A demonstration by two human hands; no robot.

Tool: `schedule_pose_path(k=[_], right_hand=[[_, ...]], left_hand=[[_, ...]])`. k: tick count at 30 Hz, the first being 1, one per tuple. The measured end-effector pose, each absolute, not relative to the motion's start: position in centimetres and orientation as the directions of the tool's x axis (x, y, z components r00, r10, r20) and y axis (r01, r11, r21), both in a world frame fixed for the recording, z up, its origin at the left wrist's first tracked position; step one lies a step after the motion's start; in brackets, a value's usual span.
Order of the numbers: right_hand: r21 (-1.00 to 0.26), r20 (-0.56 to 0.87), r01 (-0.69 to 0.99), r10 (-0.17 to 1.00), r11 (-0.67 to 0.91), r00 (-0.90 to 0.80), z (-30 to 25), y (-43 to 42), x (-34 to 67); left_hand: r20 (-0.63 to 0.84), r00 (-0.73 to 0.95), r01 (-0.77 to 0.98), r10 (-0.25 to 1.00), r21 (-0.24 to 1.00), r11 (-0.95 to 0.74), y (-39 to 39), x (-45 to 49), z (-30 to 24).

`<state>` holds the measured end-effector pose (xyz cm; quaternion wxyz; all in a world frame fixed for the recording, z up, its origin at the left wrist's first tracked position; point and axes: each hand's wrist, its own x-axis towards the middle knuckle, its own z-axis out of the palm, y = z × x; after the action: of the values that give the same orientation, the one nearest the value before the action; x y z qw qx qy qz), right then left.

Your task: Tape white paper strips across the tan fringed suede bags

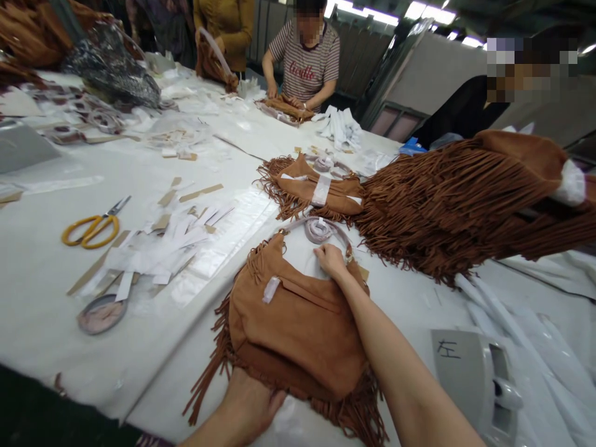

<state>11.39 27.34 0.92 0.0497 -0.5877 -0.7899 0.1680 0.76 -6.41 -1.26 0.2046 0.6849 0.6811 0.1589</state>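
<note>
A brown suede shoulder bag (298, 316) with long fringe lies in front of me, its opening facing away. My left hand (251, 397) is at its near lower edge, the fingers hidden beneath the bag and fringe, the thumb apart. Over the opening on the far side, my right hand (330, 259) is closed with fingers bent together; whatever they pinch is hidden. Just beyond it lies the coiled strap (319, 230) in pale wrapping. A whitish piece of tape (270, 289) sits on the bag beside the zip line.
Yellow-handled scissors (93, 230), paper strips (172, 242) and a tape roll (102, 313) lie left. Another fringed bag (321, 186) and a fringed heap (465, 192) are beyond, right. A grey dispenser (475, 379) stands near right. Co-workers, including one in a striped shirt (305, 62), work across the table.
</note>
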Motion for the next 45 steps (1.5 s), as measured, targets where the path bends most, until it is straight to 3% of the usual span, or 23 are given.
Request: schedule_pose_path(k=[10, 16, 22, 28, 30, 32, 36, 40, 45], right_hand=[[-0.325, -0.049, 0.928, 0.977, 0.181, -0.208, 0.5, 28.1, 9.8], [-0.346, -0.038, 0.923, 0.98, 0.169, -0.194, 0.6, 27.9, 10.1], [-0.438, -0.014, 0.875, 0.972, 0.205, -0.234, 4.2, 27.1, 9.1], [-0.511, 0.155, 0.821, 0.967, 0.254, -0.202, 10.7, 17.6, 15.3], [-0.535, 0.34, 0.768, 0.922, 0.353, -0.187, 11.1, 10.8, 19.0], [-0.497, 0.444, 0.797, 0.89, 0.342, -0.105, 9.9, 3.5, 22.0], [-0.385, 0.424, 0.862, 0.893, 0.33, -0.153, 4.6, -6.2, 23.5], [-0.331, 0.413, 0.923, 0.91, 0.195, -0.044, 0.9, -7.4, 19.9], [-0.293, 0.449, 0.952, 0.892, 0.087, 0.057, 0.2, -6.2, 16.3]], left_hand=[[0.095, 0.01, 0.921, 0.995, 0.388, -0.046, -9.6, 1.0, -2.3], [0.101, 0.21, 0.94, 0.972, 0.254, -0.229, -10.4, -0.6, -4.3], [0.121, 0.143, 0.953, 0.982, 0.25, -0.17, -10.7, -0.2, -2.7], [0.058, 0.178, 0.93, 0.982, 0.315, -0.187, -10.5, -1.5, 0.0], [0.036, 0.202, 0.927, 0.979, 0.315, -0.203, -10.4, -1.9, 0.4], [0.005, 0.211, 0.929, 0.978, 0.31, -0.202, -10.4, -2.2, 0.9], [-0.055, 0.224, 0.942, 0.973, 0.268, -0.202, -10.2, -2.3, 2.3], [-0.058, 0.242, 0.951, 0.969, 0.215, -0.224, -10.1, -2.2, 3.0], [-0.015, 0.206, 0.96, 0.978, 0.2, -0.199, -10.2, -1.8, 2.7]])
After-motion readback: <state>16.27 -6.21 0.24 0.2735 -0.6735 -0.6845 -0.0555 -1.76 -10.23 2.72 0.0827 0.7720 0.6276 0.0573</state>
